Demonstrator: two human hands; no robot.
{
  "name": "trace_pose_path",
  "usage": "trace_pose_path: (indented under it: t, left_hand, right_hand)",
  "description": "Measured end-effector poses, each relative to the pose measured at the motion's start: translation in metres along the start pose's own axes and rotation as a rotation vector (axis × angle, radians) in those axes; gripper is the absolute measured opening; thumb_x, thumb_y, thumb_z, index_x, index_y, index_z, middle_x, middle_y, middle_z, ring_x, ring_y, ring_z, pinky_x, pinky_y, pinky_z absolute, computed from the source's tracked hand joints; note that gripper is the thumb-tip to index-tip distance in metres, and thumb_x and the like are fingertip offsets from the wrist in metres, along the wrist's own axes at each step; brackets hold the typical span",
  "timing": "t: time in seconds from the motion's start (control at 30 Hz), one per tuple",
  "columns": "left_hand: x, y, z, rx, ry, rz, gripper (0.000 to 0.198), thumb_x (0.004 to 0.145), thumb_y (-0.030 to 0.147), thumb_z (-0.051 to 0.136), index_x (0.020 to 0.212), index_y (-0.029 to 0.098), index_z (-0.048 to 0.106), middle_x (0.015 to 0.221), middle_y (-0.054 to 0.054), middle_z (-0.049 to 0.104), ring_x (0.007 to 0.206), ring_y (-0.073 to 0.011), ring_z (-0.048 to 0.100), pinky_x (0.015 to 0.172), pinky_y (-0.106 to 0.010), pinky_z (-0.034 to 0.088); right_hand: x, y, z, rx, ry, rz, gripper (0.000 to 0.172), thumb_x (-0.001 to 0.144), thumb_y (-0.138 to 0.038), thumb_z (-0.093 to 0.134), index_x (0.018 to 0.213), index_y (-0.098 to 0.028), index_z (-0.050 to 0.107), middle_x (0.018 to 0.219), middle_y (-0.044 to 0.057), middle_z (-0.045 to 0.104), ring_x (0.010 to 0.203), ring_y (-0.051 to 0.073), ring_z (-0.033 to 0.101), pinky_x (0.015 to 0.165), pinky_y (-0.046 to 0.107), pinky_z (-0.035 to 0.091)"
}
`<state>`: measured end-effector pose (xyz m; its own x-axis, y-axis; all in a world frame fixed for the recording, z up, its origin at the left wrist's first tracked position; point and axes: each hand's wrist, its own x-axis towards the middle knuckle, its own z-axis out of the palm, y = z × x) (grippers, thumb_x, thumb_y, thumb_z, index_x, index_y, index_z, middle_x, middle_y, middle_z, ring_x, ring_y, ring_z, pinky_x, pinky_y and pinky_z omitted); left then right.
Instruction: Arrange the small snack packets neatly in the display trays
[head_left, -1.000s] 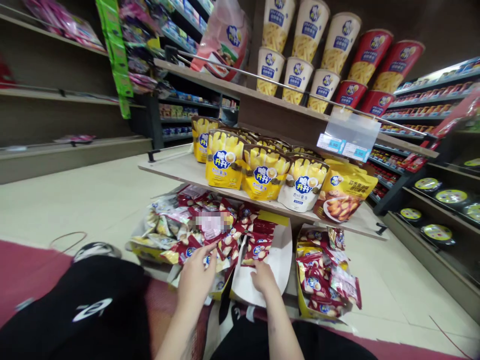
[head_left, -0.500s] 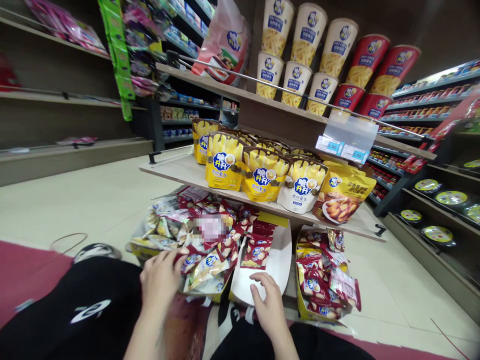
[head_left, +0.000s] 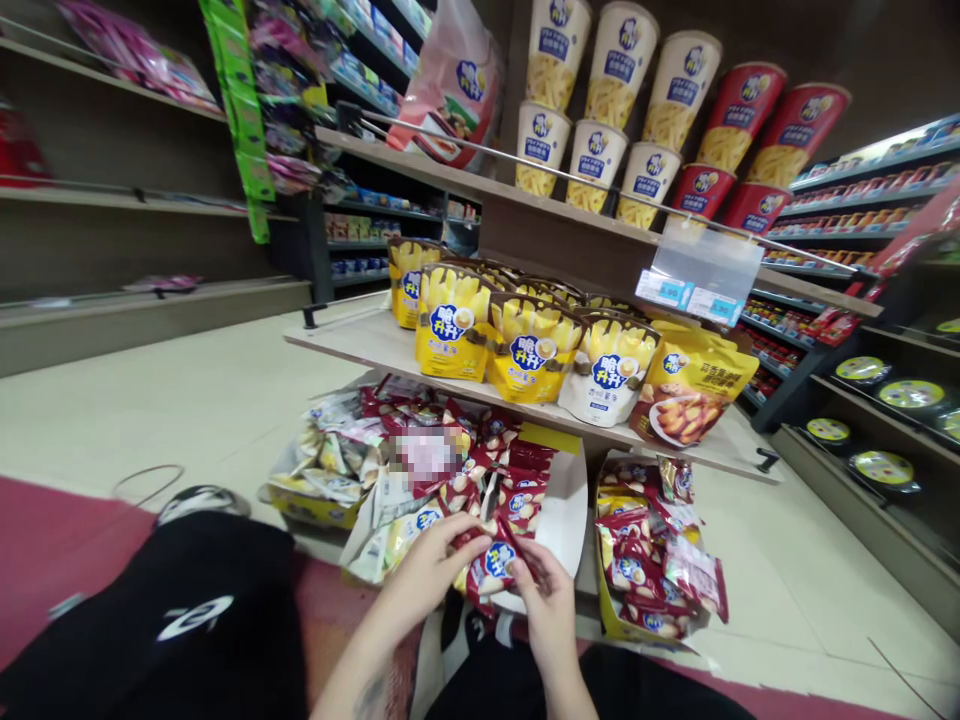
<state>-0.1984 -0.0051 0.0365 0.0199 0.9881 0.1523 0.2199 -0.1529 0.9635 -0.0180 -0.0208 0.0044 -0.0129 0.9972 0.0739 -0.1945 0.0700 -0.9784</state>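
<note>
A small dark-red snack packet [head_left: 496, 562] is held between my two hands, its blue-and-white logo facing up. My left hand [head_left: 439, 555] pinches its upper left side, and my right hand [head_left: 546, 590] grips its right edge. Just beyond, several matching red packets [head_left: 521, 500] lie in a row inside a white-lined carton [head_left: 566, 500]. To the left, an open carton [head_left: 315, 505] is heaped with mixed red and pale packets [head_left: 409, 530]. On the right stands a yellow carton [head_left: 609, 605] filled with loose red packets [head_left: 626, 550].
Over the cartons runs a low wooden shelf [head_left: 360, 345] with yellow snack pouches [head_left: 450, 320]. A higher shelf [head_left: 480, 185] bears white and red snack cups [head_left: 619, 65]. Price tags [head_left: 690, 295] hang from it. My knee [head_left: 247, 590] is at left.
My left hand has moved right from the left carton and now has a red packet. My right hand, open before, has closed on the packet's other side.
</note>
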Motion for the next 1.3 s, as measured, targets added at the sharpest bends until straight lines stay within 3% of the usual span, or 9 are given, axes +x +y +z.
trace_pose_path:
  t: [0.1,0.17,0.33,0.47,0.63,0.87,1.07,1.17,1.3]
  left_hand:
    - [0.002,-0.003,0.013,-0.101,0.185,-0.068,0.041,0.068,0.049,0.07,0.095,0.019,0.068,0.103,-0.01,0.071,0.095,-0.0251,0.066,0.081,-0.033,0.052]
    - [0.004,-0.005,0.019,-0.165,0.288,-0.129,0.05,0.064,0.052,0.072,0.1,0.017,0.065,0.106,-0.012,0.07,0.092,-0.025,0.068,0.078,-0.033,0.054]
    - [0.002,0.0,0.034,-0.123,0.077,-0.115,0.044,0.077,0.056,0.061,0.088,0.014,0.067,0.09,-0.011,0.074,0.085,-0.026,0.069,0.078,-0.035,0.054]
    - [-0.004,0.01,0.052,0.022,0.245,-0.098,0.047,0.087,0.055,0.046,0.099,0.017,0.069,0.101,-0.012,0.074,0.094,-0.028,0.068,0.082,-0.036,0.052]
    - [-0.015,0.019,0.073,0.234,0.437,-0.076,0.049,0.092,0.05,0.036,0.108,0.018,0.07,0.109,-0.014,0.072,0.106,-0.0311,0.066,0.09,-0.041,0.05]
    - [-0.014,0.014,0.084,0.287,0.303,0.0,0.05,0.096,0.038,0.029,0.124,0.013,0.063,0.121,-0.014,0.068,0.113,-0.0275,0.064,0.093,-0.038,0.05]
    - [-0.017,0.006,0.088,0.533,0.44,-0.031,0.038,0.094,0.034,0.039,0.108,0.02,0.071,0.098,-0.011,0.076,0.084,-0.028,0.072,0.069,-0.033,0.051]
    - [-0.021,0.007,0.09,0.611,0.568,0.004,0.037,0.094,0.036,0.041,0.106,0.019,0.071,0.1,-0.012,0.075,0.083,-0.0268,0.072,0.068,-0.031,0.05]
    - [-0.017,0.007,0.078,0.577,0.607,0.004,0.037,0.095,0.034,0.036,0.102,0.019,0.069,0.101,-0.013,0.074,0.088,-0.0267,0.071,0.072,-0.031,0.049]
  right_hand:
    - [0.001,-0.007,-0.001,0.098,0.101,0.134,0.041,0.068,-0.045,0.081,0.095,-0.016,0.07,0.097,0.01,0.073,0.083,0.023,0.069,0.068,0.033,0.057]
    - [0.001,-0.008,-0.002,0.228,0.178,0.185,0.04,0.064,-0.042,0.084,0.09,-0.017,0.068,0.093,0.007,0.072,0.079,0.02,0.068,0.069,0.033,0.057]
    - [-0.001,0.001,-0.001,0.497,0.299,0.186,0.033,0.063,-0.034,0.086,0.08,-0.02,0.061,0.086,0.001,0.071,0.08,0.015,0.068,0.081,0.031,0.055]
    - [-0.005,0.012,0.005,0.573,0.313,0.22,0.028,0.068,-0.035,0.082,0.083,-0.021,0.063,0.093,0.003,0.073,0.091,0.019,0.069,0.092,0.037,0.053]
    - [-0.013,0.019,0.014,0.527,0.254,0.178,0.027,0.08,-0.041,0.071,0.097,-0.022,0.068,0.107,0.008,0.073,0.107,0.025,0.067,0.104,0.045,0.047]
    - [-0.011,0.013,0.006,0.446,0.249,0.173,0.034,0.082,-0.047,0.065,0.102,-0.02,0.068,0.113,0.011,0.071,0.115,0.029,0.063,0.1,0.049,0.05]
    - [-0.011,0.001,0.006,0.553,0.36,0.165,0.028,0.072,-0.039,0.078,0.087,-0.023,0.061,0.099,0.005,0.073,0.102,0.023,0.069,0.098,0.041,0.052]
    - [-0.011,-0.003,0.004,0.509,0.323,0.173,0.033,0.071,-0.042,0.079,0.079,-0.023,0.053,0.094,0.003,0.073,0.097,0.021,0.069,0.089,0.038,0.055]
    - [-0.005,-0.01,-0.004,0.337,0.326,0.125,0.041,0.071,-0.046,0.078,0.072,-0.022,0.045,0.076,-0.001,0.069,0.077,0.016,0.069,0.075,0.032,0.057]
